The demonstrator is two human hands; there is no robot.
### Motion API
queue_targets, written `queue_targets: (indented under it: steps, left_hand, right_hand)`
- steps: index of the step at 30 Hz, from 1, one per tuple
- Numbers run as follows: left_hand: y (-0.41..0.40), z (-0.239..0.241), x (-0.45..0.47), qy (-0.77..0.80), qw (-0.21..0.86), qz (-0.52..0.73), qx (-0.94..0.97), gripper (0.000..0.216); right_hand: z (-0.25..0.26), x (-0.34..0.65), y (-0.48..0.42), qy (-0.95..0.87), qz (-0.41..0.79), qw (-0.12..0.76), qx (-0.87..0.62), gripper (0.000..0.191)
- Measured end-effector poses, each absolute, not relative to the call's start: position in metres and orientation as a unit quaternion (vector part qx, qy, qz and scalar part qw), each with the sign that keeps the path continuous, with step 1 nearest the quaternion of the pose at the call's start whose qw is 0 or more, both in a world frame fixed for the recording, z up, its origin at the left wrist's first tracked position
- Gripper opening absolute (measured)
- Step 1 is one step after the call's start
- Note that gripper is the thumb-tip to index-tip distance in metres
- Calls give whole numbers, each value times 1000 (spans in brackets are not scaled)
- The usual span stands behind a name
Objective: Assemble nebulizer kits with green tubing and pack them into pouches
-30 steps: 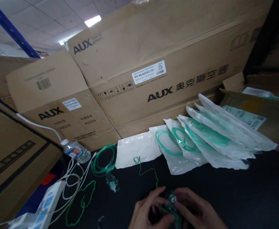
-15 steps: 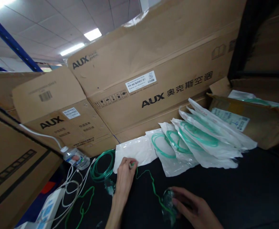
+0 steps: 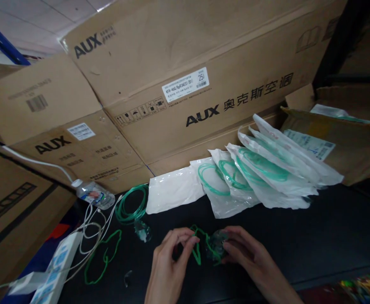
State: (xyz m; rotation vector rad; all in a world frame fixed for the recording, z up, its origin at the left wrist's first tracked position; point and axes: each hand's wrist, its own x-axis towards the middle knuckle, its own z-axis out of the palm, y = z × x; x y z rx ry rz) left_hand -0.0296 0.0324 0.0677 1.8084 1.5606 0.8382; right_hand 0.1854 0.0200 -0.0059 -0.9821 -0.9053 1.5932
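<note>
My right hand (image 3: 251, 255) is closed on the edge of a clear plastic face mask (image 3: 215, 241), low over the black table. A green elastic strap (image 3: 198, 256) hangs in loops from the mask. My left hand (image 3: 171, 259), just left of the mask, pinches part of that strap between thumb and fingertips. Left of my hands lie a coil of green tubing (image 3: 119, 209), a small clear plastic fitting with a white part (image 3: 143, 231), and a second green elastic strap (image 3: 117, 245). A tiny clear piece (image 3: 127, 277) rests nearer to me.
White bags with green tubing inside (image 3: 218, 190) overlap in a row at the back, beside a flat white bag (image 3: 174, 192). An opened carton (image 3: 355, 147) stands right. At left are a water bottle (image 3: 94, 195), white cables and a power strip (image 3: 58, 266). Large cardboard boxes (image 3: 134, 76) wall the back.
My left hand has come back from the flat white bag towards me, bringing the strap near the mask, so it now hangs in loops. My view has tilted down.
</note>
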Motion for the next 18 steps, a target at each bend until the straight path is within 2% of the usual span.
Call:
queue_targets:
  steps: [4, 8, 13, 18]
  left_hand:
    - [23, 57, -17, 581, 347, 299, 673, 20]
    - [25, 57, -9, 549, 340, 291, 706, 20]
    - [22, 53, -15, 560, 298, 241, 734, 19]
    - [14, 47, -25, 604, 295, 249, 698, 20]
  right_hand:
    - [-8, 180, 14, -347, 693, 504, -380, 36]
    - [-9, 172, 9, -324, 710, 521, -344, 38]
    - [2, 163, 15, -381, 640, 513, -428, 32]
    - [10, 159, 19, -428, 594, 529, -429, 33]
